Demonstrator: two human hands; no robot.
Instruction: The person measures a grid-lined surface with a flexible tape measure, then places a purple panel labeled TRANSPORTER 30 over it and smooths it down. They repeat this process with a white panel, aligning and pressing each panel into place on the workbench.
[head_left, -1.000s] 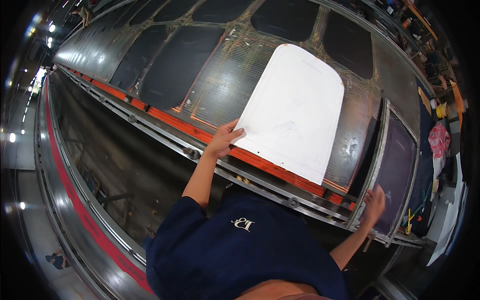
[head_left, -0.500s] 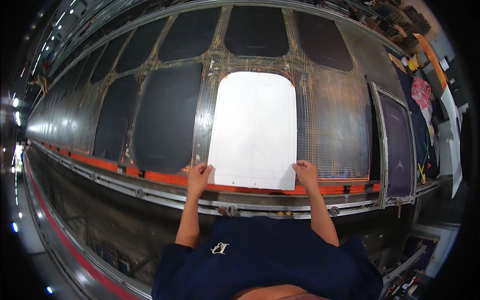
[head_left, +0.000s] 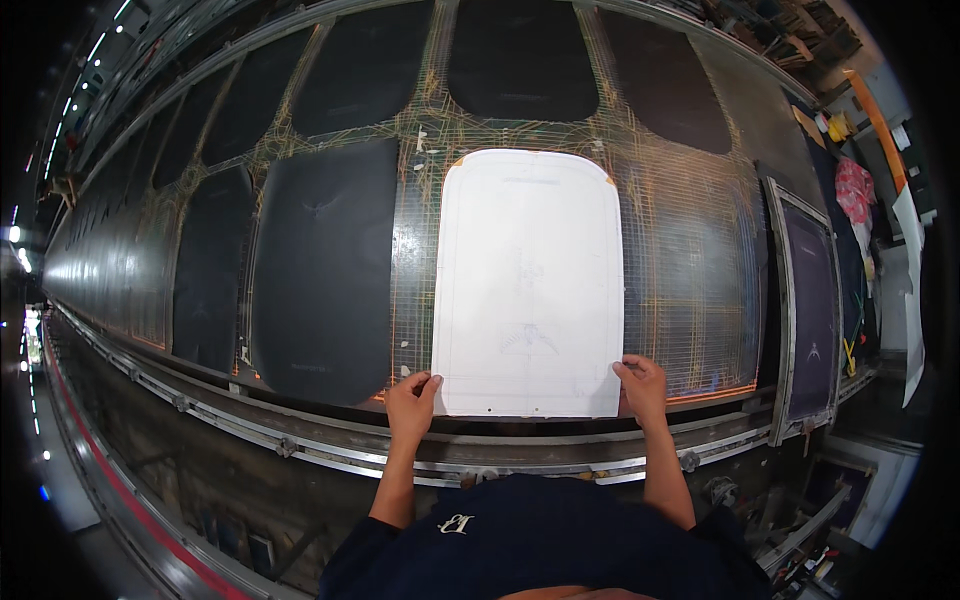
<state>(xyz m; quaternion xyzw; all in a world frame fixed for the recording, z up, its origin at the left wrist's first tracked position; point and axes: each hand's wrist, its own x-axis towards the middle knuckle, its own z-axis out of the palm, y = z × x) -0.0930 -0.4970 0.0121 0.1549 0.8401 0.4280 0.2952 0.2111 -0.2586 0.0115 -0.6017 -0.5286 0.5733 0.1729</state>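
Nearest: person in a dark blue top point(head_left: 540, 540), leaning over, both bare forearms reaching forward across a grey metal rail point(head_left: 330, 440) with bolts along it.

Left hand point(head_left: 411, 398) sits at the bottom left corner of a white template sheet point(head_left: 530, 285); thumb and fingertips pinch the sheet's edge, other fingers loosely curled. Right hand point(head_left: 642, 385) is at the bottom right corner, fingers narrow and curled, gripping that corner the same way; thumb lies on the sheet face.

The white template sheet is a tall panel with rounded top corners and a straight bottom edge, faint pencil-like lines on it. It lies flat on a big curved mould surface point(head_left: 690, 250) covered in a yellowish grid of lines, between the two hands, its bottom edge just above the rail. An orange strip point(head_left: 715, 392) shows under the grid near the right hand.

Just left of the sheet: a dark rounded panel point(head_left: 320, 270), same general shape, apart from it by a strip of grid. Above: another dark panel point(head_left: 520, 60). More dark panels run off far left along the curve.

Right: framed dark rectangular panel point(head_left: 812, 330) standing at the mould's end. Far right: clutter, a pink cloth point(head_left: 855, 190), too small to tell more. Far left: row of ceiling lights point(head_left: 60, 150).
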